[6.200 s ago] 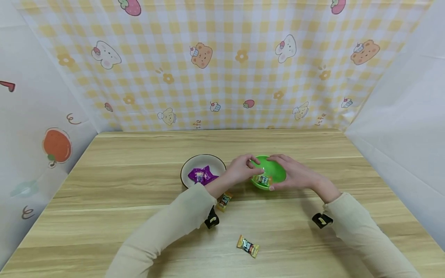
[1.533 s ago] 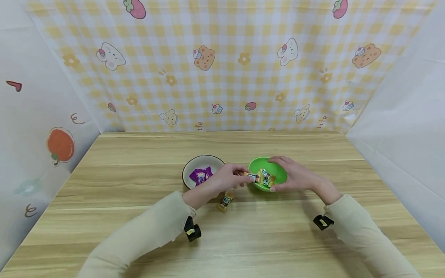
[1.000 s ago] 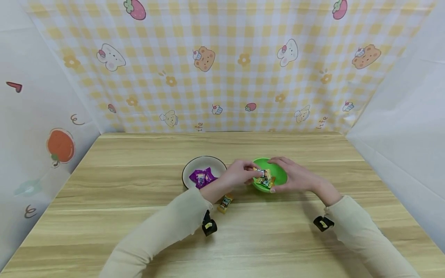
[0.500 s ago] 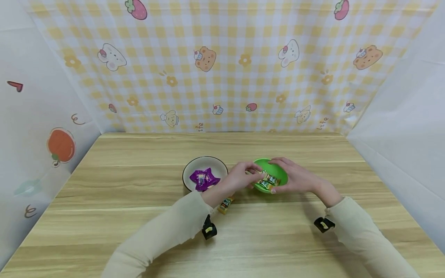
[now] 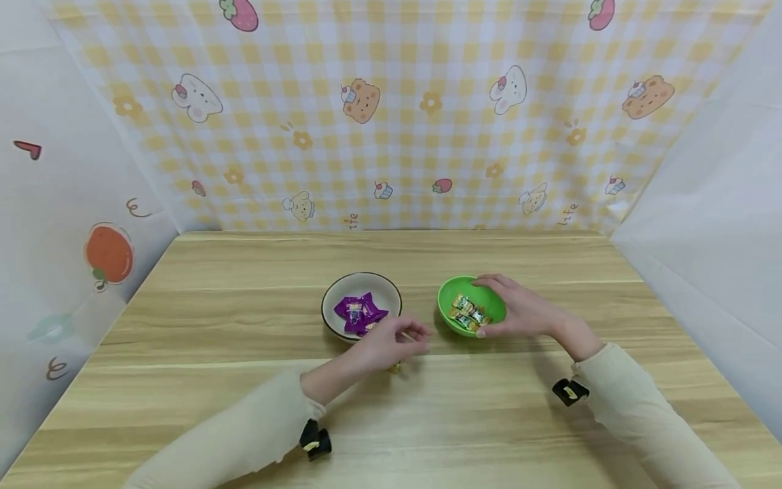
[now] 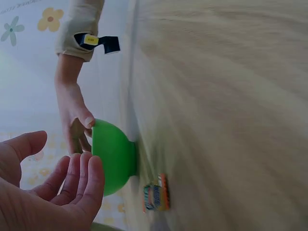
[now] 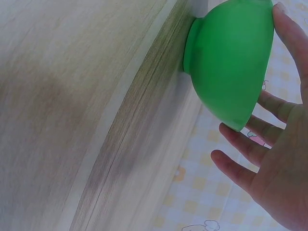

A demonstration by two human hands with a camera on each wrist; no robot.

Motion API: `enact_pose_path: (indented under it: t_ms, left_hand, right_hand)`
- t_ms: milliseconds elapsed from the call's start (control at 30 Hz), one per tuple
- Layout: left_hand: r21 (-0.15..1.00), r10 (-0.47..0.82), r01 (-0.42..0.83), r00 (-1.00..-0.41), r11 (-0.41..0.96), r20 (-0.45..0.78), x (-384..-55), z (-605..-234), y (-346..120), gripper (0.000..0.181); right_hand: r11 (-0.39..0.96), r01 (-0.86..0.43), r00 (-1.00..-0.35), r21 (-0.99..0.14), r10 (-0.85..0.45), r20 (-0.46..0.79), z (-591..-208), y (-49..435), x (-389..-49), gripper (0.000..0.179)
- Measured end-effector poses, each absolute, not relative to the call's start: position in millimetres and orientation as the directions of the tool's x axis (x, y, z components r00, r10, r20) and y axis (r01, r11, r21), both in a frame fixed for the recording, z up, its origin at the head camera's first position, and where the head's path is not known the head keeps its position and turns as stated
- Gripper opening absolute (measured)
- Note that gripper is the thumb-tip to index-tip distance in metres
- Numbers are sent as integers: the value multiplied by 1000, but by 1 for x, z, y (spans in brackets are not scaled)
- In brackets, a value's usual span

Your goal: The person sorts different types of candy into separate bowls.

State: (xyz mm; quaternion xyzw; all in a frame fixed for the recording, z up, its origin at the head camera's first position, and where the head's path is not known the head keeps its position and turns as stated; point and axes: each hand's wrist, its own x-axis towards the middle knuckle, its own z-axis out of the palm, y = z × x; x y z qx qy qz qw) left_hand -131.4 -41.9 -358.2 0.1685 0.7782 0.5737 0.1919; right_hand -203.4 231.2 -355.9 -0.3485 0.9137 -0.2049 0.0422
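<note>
My left hand (image 5: 387, 345) hovers over the table with nothing in it, its fingers loosely bent, just above a yellow-wrapped candy (image 5: 395, 367). Most of that candy is hidden by the hand in the head view; the left wrist view shows the wrapped candy (image 6: 157, 196) lying on the wood. A green bowl (image 5: 449, 291) stands upright to the right, holding several yellow-and-green wrapped candies (image 5: 469, 314). Across its right side my right hand (image 5: 527, 311) grips the rim, thumb at the near edge, fingers at the far edge. The right wrist view shows the bowl's outer wall (image 7: 231, 62) beside the spread fingers.
A white bowl with a dark rim (image 5: 332, 291) stands left of the green one, with purple-wrapped candies (image 5: 360, 312) inside. Both rest on a wood-grain table (image 5: 244, 299). A checked cloth (image 5: 403, 122) hangs behind the table.
My left hand brought a yellow-wrapped candy to the green bowl, let it go there, then drew back left and nearer. Earlier, another candy lay at the table's front. My right hand stays on the bowl.
</note>
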Motion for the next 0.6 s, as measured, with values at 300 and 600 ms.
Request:
enact_pose_path:
  t_ms: [300, 600]
  left_hand:
    - [929, 495, 131, -866, 347, -63, -114, -369, -63, 29]
    - [859, 527, 288, -849, 423, 25, -105, -375, -69, 32]
  right_hand:
    - [685, -607, -762, -404, -646, 50, -354, 232, -203, 91]
    - [683, -607, -761, -407, -647, 48, -354, 231, -202, 91]
